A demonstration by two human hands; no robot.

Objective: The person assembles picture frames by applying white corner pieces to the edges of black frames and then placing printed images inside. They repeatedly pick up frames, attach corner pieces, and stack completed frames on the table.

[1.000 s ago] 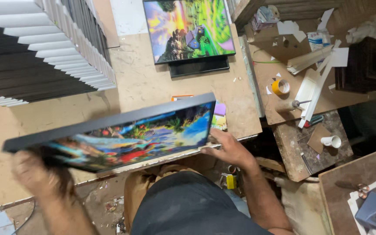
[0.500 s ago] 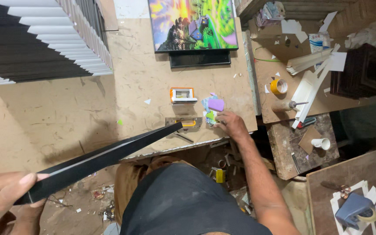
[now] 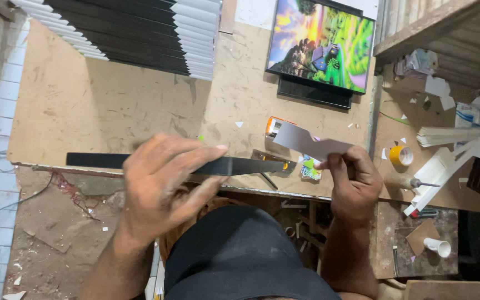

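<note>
The black frame (image 3: 173, 164) shows edge-on as a long, thin dark bar, lying level along the near edge of the wooden worktable (image 3: 112, 105). The left hand (image 3: 159, 186) wraps its middle, fingers curled over the top and thumb beneath, so it has a closed hold on it. The right hand (image 3: 354, 180) sits just past the frame's right end, pinching a grey, notched cardboard piece (image 3: 309, 141) between thumb and fingertips; the piece tilts up over the table's near edge. Beyond the frame, the tabletop lies mostly bare up to the stack of black and white frames (image 3: 140, 33) at its far side. A colourful landscape picture (image 3: 320, 44) stands at the table's far right corner.
</note>
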